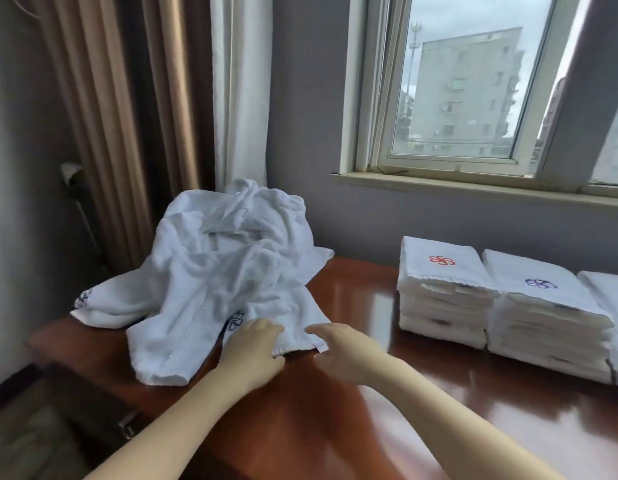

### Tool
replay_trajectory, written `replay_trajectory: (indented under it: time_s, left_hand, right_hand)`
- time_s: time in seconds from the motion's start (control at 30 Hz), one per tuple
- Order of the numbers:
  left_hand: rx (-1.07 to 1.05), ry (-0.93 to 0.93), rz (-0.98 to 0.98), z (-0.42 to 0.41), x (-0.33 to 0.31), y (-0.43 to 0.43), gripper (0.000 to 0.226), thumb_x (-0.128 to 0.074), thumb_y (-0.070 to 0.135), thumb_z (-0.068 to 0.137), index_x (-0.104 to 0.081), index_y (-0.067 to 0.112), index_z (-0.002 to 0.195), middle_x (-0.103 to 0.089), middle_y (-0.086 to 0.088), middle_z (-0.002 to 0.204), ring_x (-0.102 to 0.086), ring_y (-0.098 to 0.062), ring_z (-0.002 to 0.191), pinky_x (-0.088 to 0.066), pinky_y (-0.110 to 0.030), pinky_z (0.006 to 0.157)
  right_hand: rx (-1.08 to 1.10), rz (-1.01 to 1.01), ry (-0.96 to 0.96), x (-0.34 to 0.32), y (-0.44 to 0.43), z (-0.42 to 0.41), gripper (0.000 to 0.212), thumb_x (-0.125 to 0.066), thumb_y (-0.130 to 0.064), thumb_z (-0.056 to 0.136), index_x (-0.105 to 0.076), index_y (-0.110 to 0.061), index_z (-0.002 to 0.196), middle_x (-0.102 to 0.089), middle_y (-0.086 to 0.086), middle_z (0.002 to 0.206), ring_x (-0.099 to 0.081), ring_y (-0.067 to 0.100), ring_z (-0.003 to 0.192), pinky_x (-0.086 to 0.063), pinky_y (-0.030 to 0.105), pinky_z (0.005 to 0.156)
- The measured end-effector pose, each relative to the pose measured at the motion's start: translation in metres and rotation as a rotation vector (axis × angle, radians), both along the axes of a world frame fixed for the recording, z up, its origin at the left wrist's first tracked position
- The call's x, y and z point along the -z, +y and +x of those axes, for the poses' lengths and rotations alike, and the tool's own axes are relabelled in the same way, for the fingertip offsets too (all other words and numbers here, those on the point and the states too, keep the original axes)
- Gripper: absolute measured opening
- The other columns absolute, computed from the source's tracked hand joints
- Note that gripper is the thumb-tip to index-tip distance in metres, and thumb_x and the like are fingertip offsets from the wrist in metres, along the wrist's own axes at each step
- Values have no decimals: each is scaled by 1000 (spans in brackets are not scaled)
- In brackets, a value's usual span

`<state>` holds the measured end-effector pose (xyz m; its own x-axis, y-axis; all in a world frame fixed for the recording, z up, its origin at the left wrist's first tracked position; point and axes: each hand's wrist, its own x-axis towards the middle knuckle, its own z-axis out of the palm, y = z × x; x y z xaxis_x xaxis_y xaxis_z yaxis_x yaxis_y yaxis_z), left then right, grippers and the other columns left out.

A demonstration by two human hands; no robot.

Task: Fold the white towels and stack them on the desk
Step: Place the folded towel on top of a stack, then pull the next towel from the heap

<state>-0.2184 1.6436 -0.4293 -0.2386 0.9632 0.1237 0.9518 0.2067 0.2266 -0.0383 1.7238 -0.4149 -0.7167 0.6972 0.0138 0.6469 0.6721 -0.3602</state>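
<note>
A heap of crumpled white towels (228, 258) lies on the left part of the glossy brown desk (335, 420). One towel (293, 323) hangs out of the heap toward me, its hemmed near edge on the desk. My left hand (253, 348) grips that edge at its left end, beside a blue embroidered logo. My right hand (338, 348) holds the same edge at its right corner. Stacks of folded white towels stand at the right: one with a red logo (442, 289), one with a blue logo (542, 313).
A third folded stack (615, 313) is cut off by the right border. A window with a sill is behind the stacks, curtains hang behind the heap. The desk's left edge drops to a dark drawer front (103, 407). Bare desk lies in front of me.
</note>
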Motion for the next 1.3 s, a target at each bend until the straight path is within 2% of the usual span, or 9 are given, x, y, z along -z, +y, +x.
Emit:
replay_trajectory:
  time_s: [0.17, 0.3, 0.47, 0.57, 0.73, 0.93, 1.03, 1.13, 1.3]
  left_hand:
    - [-53, 29, 44, -8, 17, -7, 45, -48, 23, 93, -50, 32, 137, -49, 7, 135, -42, -16, 128, -42, -31, 97]
    - [-39, -42, 156, -3, 10, -8, 31, -54, 27, 86, -69, 33, 112, -66, 12, 113, -60, -10, 105, -45, -24, 80]
    - [25, -252, 68, 22, 4, -17, 21, -61, 40, 78, -73, 39, 95, -68, 18, 81, -63, -4, 87, -48, -22, 72]
    - [111, -226, 62, 50, 2, -20, 20, -60, 39, 77, -72, 38, 92, -70, 15, 85, -63, -5, 85, -49, -24, 71]
    - [260, -236, 26, 103, -3, -18, 19, -60, 32, 80, -74, 33, 93, -72, 13, 89, -62, -6, 87, -53, -30, 77]
    - [460, -287, -24, 176, -1, -15, 22, -60, 29, 81, -76, 35, 97, -71, 16, 94, -62, -3, 87, -53, -28, 77]
    - [578, -338, -29, 226, 0, -17, 25, -60, 26, 82, -76, 34, 99, -73, 17, 97, -62, 0, 90, -50, -21, 76]
    - [694, -346, -26, 279, -2, -21, 26, -60, 22, 82, -77, 30, 99, -74, 14, 96, -62, 0, 87, -49, -22, 76]
    - [834, -349, -33, 363, -5, -29, 28, -59, 19, 85, -75, 30, 106, -74, 12, 102, -64, -4, 96, -52, -27, 85]
  right_hand:
    - [-58, 12, -18, 26, -3, -21, 61, -50, -21, 85, -40, -25, 145, -48, -3, 145, -42, 21, 135, -38, 41, 108]
    - [-58, 132, 38, 37, -1, -16, 55, -49, -24, 86, -46, -31, 141, -52, -9, 134, -42, 18, 125, -39, 35, 101]
    - [-43, 52, 155, 29, 2, 18, 39, -53, -21, 78, -70, -32, 111, -54, -18, 88, -52, 8, 97, -48, 32, 84]
    - [4, 3, 150, 24, 3, 48, 34, -55, -26, 74, -74, -34, 101, -59, -15, 82, -54, 4, 78, -49, 29, 74]
    - [76, -114, 144, 18, -6, 100, 30, -59, -28, 72, -76, -34, 96, -67, -13, 84, -59, 6, 78, -51, 30, 76]
    - [209, -325, 256, 8, -26, 191, 42, -43, -37, 62, -78, -36, 85, -63, -7, 72, -52, 4, 64, -42, 20, 63]
    - [346, -290, 332, 8, -40, 239, 34, -46, -36, 70, -78, -25, 76, -60, -5, 65, -51, 7, 59, -43, 26, 61]
    - [470, -174, 305, 10, -53, 287, 28, -52, -15, 83, -74, -30, 74, -63, -5, 64, -51, 2, 54, -44, 22, 59]
    - [654, -85, 267, 10, -78, 362, 29, -53, -12, 83, -72, -33, 92, -62, -10, 60, -53, 1, 52, -41, 13, 52]
